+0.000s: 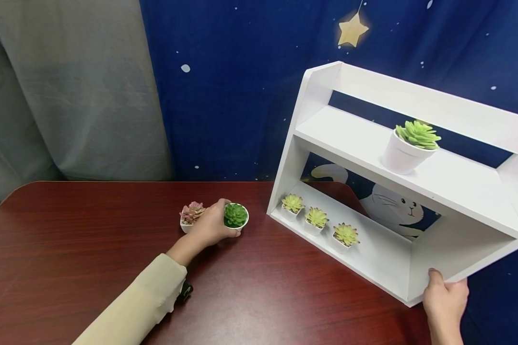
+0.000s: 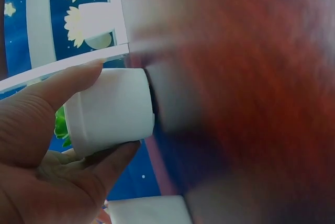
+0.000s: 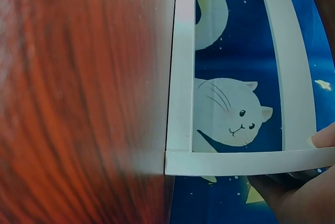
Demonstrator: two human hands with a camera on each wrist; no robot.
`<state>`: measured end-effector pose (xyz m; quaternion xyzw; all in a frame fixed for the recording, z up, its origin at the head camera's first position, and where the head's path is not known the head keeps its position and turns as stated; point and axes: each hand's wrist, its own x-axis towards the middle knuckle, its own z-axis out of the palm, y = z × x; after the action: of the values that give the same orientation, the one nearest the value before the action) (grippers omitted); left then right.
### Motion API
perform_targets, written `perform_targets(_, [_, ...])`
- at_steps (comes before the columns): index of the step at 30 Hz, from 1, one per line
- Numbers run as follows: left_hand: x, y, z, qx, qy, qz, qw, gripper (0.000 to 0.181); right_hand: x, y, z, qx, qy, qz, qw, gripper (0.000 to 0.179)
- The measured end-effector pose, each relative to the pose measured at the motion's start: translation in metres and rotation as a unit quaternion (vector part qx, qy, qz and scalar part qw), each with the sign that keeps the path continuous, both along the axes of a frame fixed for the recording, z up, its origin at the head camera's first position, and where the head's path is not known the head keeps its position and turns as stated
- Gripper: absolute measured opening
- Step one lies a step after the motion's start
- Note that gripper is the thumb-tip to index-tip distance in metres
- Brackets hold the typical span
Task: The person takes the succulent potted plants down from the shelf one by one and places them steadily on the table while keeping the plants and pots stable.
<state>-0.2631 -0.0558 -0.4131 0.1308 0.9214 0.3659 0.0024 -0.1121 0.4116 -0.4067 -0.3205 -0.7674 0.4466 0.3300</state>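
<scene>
My left hand (image 1: 213, 223) holds a small dark green potted succulent (image 1: 235, 215) by its white round pot (image 2: 112, 109), thumb on one side and fingers on the other. Just left of that hand stands a pink succulent (image 1: 192, 212) in a white pot, partly hidden by the hand. With my right hand (image 1: 446, 299) I grip the lower right side panel of a white two-tier shelf (image 1: 367, 273), the thumb on its inner face. Three pale green succulents (image 1: 316, 218) line the lower tier's left part. A larger bright green potted succulent (image 1: 407, 148) sits on the upper tier.
The shelf stands at an angle on the right of the dark red wooden table (image 1: 90, 268). Behind hang a grey curtain (image 1: 82, 86) and a blue curtain (image 1: 224, 96) printed with a white cat (image 1: 393, 206) and a yellow star (image 1: 352, 30).
</scene>
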Motion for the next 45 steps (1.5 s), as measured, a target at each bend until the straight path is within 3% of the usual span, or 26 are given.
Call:
perform_targets(9, [-0.001, 0.002, -0.005, 0.014, 0.002, 0.014, 0.9998, 0.082, 0.000, 0.003, -0.001, -0.008, -0.006, 0.002, 0.9999, 0.028])
perform_targets(13, [-0.001, 0.002, -0.006, 0.010, -0.001, 0.022, 0.9997, 0.090, 0.000, 0.003, -0.002, -0.006, -0.007, 0.000, 1.0000, 0.027])
perform_targets(25, [0.005, 0.006, 0.003, 0.014, -0.040, 0.054, 0.9977, 0.114, -0.001, 0.001, -0.002, 0.002, 0.001, 0.003, 1.0000, 0.028])
perform_targets(38, [0.012, 0.017, 0.029, 0.009, 0.013, 0.047, 0.9988, 0.114, 0.000, 0.002, -0.002, -0.001, -0.004, 0.003, 1.0000, 0.027])
perform_targets(45, [0.018, 0.028, 0.053, 0.046, 0.084, 0.032, 0.9949, 0.091, 0.001, 0.002, -0.001, -0.001, -0.007, 0.000, 1.0000, 0.026])
